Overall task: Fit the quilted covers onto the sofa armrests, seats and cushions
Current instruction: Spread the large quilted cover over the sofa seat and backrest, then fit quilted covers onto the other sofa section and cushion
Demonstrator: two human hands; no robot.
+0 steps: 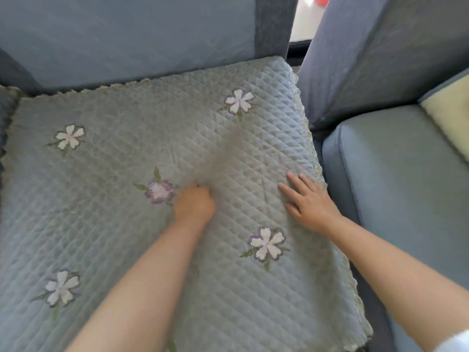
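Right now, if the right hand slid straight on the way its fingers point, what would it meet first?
More of the quilted cover it lies on. The right hand points up-left toward the embroidered flower, probably the first feature met, then the backrest.

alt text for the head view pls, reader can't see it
A grey-blue quilted cover with embroidered flowers lies over a sofa seat; the left hand pinches its fabic near the middle while the right hand lies flat near its lace-trimmed right edge. An uncovered blue seat adjoins on the right.
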